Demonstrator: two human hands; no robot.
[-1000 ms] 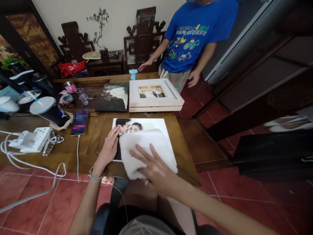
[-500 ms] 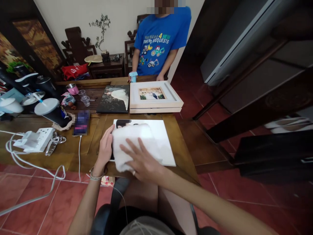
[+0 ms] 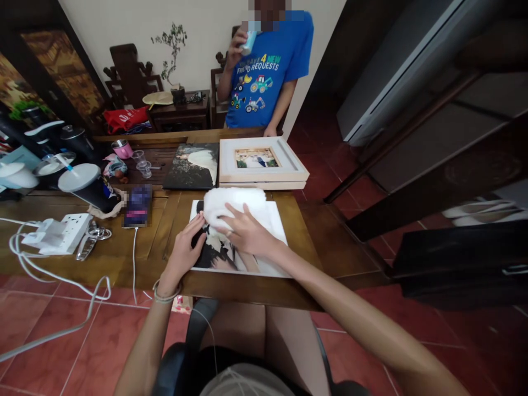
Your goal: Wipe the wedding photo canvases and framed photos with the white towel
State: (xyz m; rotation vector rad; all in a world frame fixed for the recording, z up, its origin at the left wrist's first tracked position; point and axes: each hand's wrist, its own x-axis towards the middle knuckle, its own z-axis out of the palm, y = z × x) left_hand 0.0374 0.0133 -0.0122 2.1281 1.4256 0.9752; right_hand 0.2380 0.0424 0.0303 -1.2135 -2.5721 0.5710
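Observation:
A photo print panel point(image 3: 225, 258) lies flat on the wooden table before me, its picture showing dark hair, pale cloth and arms on white. Along its left edge rests my left hand point(image 3: 187, 245), open, fingers stretched and touching the panel. My right hand point(image 3: 247, 231) presses a fluffy white cloth point(image 3: 235, 201) onto the panel's upper part, some fingers spread on top and the cloth bunched under the others. The cloth hides the upper middle of the picture and reaches past the panel's far edge.
Beyond the panel lie a dark photo panel point(image 3: 192, 165) and stacked pale frames point(image 3: 264, 179). A person in a blue shirt point(image 3: 264, 77) stands behind them, holding a light blue cup point(image 3: 248, 41). Leftward are a phone point(image 3: 138, 206), a lidded cup point(image 3: 88, 190) and a power strip point(image 3: 74, 234) with cables.
My right hand and the cloth have moved up and away from me, baring the panel's lower picture. My left hand has shifted slightly onto the panel. The person has raised the cup.

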